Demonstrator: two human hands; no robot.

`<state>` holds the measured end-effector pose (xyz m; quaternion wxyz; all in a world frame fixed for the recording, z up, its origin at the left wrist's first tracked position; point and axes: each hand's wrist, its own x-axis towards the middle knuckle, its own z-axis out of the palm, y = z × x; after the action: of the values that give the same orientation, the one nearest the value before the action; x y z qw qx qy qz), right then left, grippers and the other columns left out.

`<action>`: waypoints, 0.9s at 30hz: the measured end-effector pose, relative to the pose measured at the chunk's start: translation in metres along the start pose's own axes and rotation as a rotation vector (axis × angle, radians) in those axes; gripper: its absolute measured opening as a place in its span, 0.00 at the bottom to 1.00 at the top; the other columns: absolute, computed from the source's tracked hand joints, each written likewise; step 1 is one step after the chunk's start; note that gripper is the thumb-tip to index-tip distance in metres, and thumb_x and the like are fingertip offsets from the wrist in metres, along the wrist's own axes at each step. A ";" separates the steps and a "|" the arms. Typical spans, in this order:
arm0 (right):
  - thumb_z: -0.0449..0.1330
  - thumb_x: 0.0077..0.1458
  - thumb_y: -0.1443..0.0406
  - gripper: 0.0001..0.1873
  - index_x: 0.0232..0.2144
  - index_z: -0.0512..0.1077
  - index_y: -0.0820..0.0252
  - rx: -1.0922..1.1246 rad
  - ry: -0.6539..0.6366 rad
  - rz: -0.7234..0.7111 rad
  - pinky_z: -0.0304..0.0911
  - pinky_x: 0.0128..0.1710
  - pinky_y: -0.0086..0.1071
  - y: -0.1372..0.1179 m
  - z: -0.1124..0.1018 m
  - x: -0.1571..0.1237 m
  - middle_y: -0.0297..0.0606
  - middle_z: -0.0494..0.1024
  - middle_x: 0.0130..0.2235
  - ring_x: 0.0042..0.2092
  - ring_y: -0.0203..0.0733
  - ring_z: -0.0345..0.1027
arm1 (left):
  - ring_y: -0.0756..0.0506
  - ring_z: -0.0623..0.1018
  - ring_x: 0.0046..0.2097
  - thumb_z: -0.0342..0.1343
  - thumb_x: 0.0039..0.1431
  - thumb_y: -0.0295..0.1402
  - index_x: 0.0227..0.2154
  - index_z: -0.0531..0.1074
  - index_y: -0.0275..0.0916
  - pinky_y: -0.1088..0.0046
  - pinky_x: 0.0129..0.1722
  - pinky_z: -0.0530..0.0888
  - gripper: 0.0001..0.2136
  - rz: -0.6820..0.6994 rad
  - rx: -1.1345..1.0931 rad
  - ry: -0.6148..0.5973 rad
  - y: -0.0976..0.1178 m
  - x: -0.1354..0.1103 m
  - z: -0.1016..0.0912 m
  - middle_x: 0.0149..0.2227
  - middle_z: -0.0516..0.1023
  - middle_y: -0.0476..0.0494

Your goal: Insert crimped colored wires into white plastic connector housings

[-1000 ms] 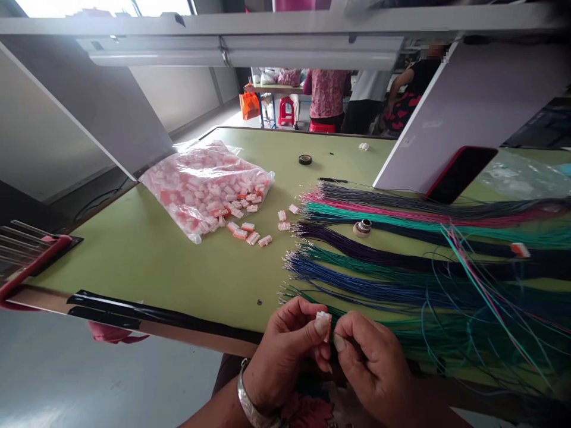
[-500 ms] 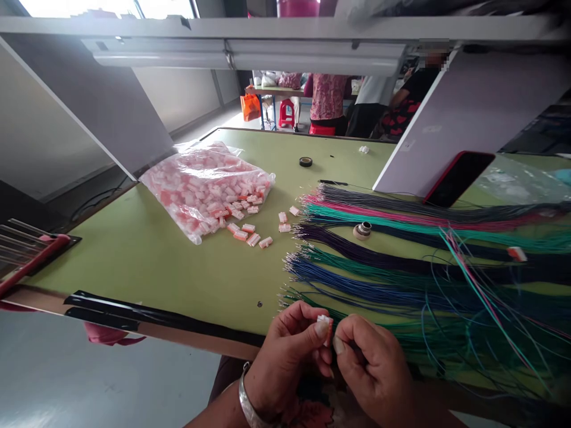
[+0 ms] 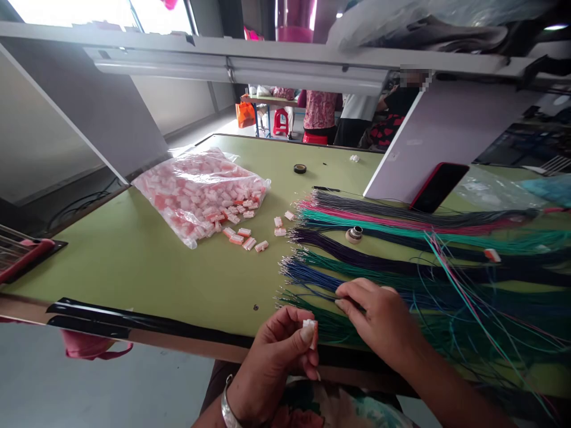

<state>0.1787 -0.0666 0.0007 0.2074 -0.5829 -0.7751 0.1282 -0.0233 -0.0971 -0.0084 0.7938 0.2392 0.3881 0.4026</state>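
Table: green-topped work table (image 3: 134, 255), black tape along its near edge.
Bag: clear plastic bag (image 3: 200, 196) packed with pink-and-white connectors, far left of centre.
Loose pieces: small orange-and-white plastic connectors (image 3: 243, 239), scattered just right of the bag.
Left hand: left hand (image 3: 272, 365), silver bangle (image 3: 228, 413) on the wrist, thumb and fingers pinching one white-and-orange plastic connector (image 3: 310, 333) above the near edge.
Right hand: right hand (image 3: 379, 315), fingers pressed together on the wires; cannot tell if any are pinched.
Wires: bundles of thin blue, green, purple, pink and black wires (image 3: 401, 261), bare tips pointing left.
Far right: red-cased black phone (image 3: 439, 187) beside a white panel (image 3: 450, 137).
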 end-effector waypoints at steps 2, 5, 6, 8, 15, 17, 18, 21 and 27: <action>0.60 0.57 0.68 0.04 0.32 0.74 0.55 -0.214 -0.075 -0.011 0.53 0.34 0.33 0.002 0.005 0.009 0.35 0.76 0.32 0.34 0.41 0.71 | 0.53 0.70 0.23 0.65 0.53 0.36 0.35 0.71 0.36 0.77 0.22 0.74 0.11 -0.003 0.001 -0.004 -0.001 0.000 0.000 0.25 0.71 0.51; 0.59 0.58 0.70 0.08 0.27 0.72 0.57 -0.364 -0.111 -0.054 0.47 0.32 0.34 0.001 0.013 0.016 0.35 0.75 0.29 0.32 0.41 0.70 | 0.53 0.70 0.23 0.65 0.52 0.36 0.35 0.71 0.36 0.77 0.21 0.73 0.12 -0.002 -0.009 -0.005 -0.002 0.000 -0.001 0.25 0.71 0.51; 0.58 0.58 0.71 0.09 0.26 0.72 0.58 -0.376 -0.111 -0.077 0.46 0.31 0.34 0.001 0.015 0.016 0.35 0.74 0.28 0.32 0.41 0.69 | 0.54 0.70 0.23 0.66 0.52 0.36 0.35 0.71 0.36 0.77 0.21 0.73 0.12 -0.003 -0.013 -0.004 -0.002 0.000 -0.001 0.25 0.70 0.51; 0.55 0.59 0.72 0.10 0.26 0.70 0.59 -0.368 -0.115 -0.124 0.45 0.32 0.35 0.004 0.015 0.016 0.36 0.74 0.28 0.32 0.40 0.69 | 0.54 0.70 0.23 0.65 0.52 0.35 0.35 0.71 0.35 0.78 0.21 0.73 0.12 -0.005 -0.015 -0.010 -0.002 0.000 -0.001 0.25 0.70 0.51; 0.50 0.64 0.69 0.12 0.29 0.70 0.61 -0.312 0.022 -0.255 0.46 0.34 0.35 0.018 0.005 0.011 0.37 0.74 0.28 0.31 0.40 0.67 | 0.54 0.70 0.23 0.64 0.53 0.35 0.36 0.71 0.36 0.78 0.21 0.73 0.12 -0.004 -0.021 -0.010 -0.001 0.001 -0.002 0.25 0.71 0.51; 0.51 0.64 0.69 0.11 0.31 0.70 0.61 -0.290 0.025 -0.261 0.46 0.34 0.34 0.015 0.005 0.013 0.37 0.75 0.30 0.33 0.40 0.68 | 0.54 0.70 0.23 0.65 0.53 0.36 0.36 0.71 0.36 0.77 0.21 0.73 0.12 -0.006 -0.026 -0.007 -0.002 0.001 -0.002 0.25 0.71 0.51; 0.52 0.63 0.69 0.10 0.32 0.71 0.60 -0.290 0.007 -0.262 0.46 0.34 0.34 0.012 0.006 0.015 0.37 0.75 0.31 0.34 0.40 0.68 | 0.53 0.70 0.23 0.65 0.53 0.36 0.36 0.71 0.36 0.77 0.21 0.73 0.12 -0.007 -0.028 -0.004 -0.002 0.001 -0.002 0.26 0.71 0.50; 0.54 0.61 0.71 0.09 0.31 0.72 0.58 -0.371 -0.071 -0.231 0.44 0.32 0.34 0.001 0.013 0.020 0.37 0.75 0.31 0.33 0.40 0.68 | 0.54 0.70 0.23 0.65 0.52 0.35 0.36 0.71 0.36 0.78 0.20 0.72 0.12 -0.011 -0.030 -0.002 -0.002 0.001 -0.002 0.26 0.71 0.50; 0.54 0.58 0.74 0.09 0.27 0.69 0.61 -0.418 -0.082 -0.237 0.43 0.31 0.36 -0.005 0.022 0.022 0.39 0.74 0.29 0.30 0.41 0.65 | 0.54 0.70 0.23 0.64 0.54 0.35 0.36 0.71 0.36 0.78 0.20 0.72 0.11 -0.006 -0.033 -0.005 -0.002 0.002 -0.003 0.25 0.71 0.51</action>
<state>0.1589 -0.0457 -0.0127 0.0642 -0.5125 -0.8555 -0.0366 -0.0238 -0.0966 -0.0127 0.7998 0.2258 0.3803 0.4058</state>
